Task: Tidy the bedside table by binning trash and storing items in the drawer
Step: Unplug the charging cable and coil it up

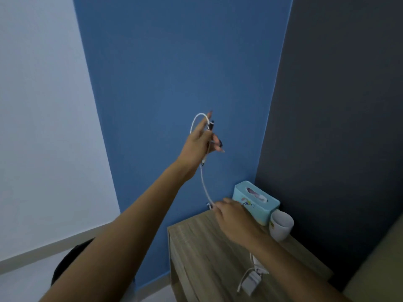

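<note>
Forearms fill the lower frame, both reaching out over the table (196, 247). Left hand (201, 141) is raised in front of the blue wall, fingers loosely curled round a loop of white cable (204, 184) plus what looks like a dark pen or plug end; hard to tell which. Cable hangs from that hand down to the right hand (231, 216), which is low over the table's back edge, fingers closed round the lower stretch of it. Grip detail on the right is partly hidden by the back of the hand.

On the table: white charger (250, 282) with its own lead at the front, under the right forearm; tissue box (256, 202) at the back corner, white cup (281, 227) touching or just beside it.

Risks, judged:
- right forearm could sweep the charger off the front edge
- elbow or wrist near the cup, could tip it
- loose loop in left hand may slip and uncoil
- dangling cable end could snag on the table edge

Drawer and bin: not in view. Writing: colourful print on the tissue box front, unreadable; yellow mark on the cup, unreadable.
</note>
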The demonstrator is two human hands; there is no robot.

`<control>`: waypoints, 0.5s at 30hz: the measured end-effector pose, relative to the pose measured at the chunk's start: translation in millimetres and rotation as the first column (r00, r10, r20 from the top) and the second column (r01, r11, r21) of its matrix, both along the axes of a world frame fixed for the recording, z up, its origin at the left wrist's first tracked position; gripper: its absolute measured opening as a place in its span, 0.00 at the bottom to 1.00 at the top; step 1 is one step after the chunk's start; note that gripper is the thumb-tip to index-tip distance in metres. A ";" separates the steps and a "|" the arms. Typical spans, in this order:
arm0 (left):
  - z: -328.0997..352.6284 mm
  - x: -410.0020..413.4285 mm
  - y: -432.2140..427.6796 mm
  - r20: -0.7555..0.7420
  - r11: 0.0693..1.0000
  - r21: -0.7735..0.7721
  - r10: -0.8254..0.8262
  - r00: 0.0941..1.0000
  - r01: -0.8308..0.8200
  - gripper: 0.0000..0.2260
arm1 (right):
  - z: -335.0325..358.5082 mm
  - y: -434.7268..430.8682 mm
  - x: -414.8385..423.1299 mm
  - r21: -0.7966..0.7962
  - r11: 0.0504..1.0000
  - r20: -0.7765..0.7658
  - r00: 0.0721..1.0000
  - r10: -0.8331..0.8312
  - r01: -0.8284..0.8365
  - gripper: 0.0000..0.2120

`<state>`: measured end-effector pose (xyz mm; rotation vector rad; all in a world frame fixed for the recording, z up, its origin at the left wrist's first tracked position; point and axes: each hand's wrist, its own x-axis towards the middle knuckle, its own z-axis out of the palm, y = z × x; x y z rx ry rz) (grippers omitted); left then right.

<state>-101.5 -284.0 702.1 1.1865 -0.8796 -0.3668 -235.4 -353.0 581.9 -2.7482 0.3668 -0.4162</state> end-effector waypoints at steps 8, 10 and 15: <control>-68.5 -2.1 16.4 0.616 0.851 0.459 -0.100 0.782 -0.253 0.18 | 66.2 -9.5 -7.3 -0.068 0.996 0.191 0.979 0.067 -0.055 0.09; -71.8 -5.4 22.1 0.546 0.825 0.514 -0.103 0.831 -0.235 0.14 | 82.7 -26.0 -8.6 -0.052 0.999 0.225 0.974 0.023 -0.012 0.09; -68.3 -0.3 43.7 0.479 0.777 0.567 -0.042 0.877 -0.273 0.23 | 112.6 -67.9 -27.9 0.138 0.988 0.364 0.924 -0.119 0.073 0.07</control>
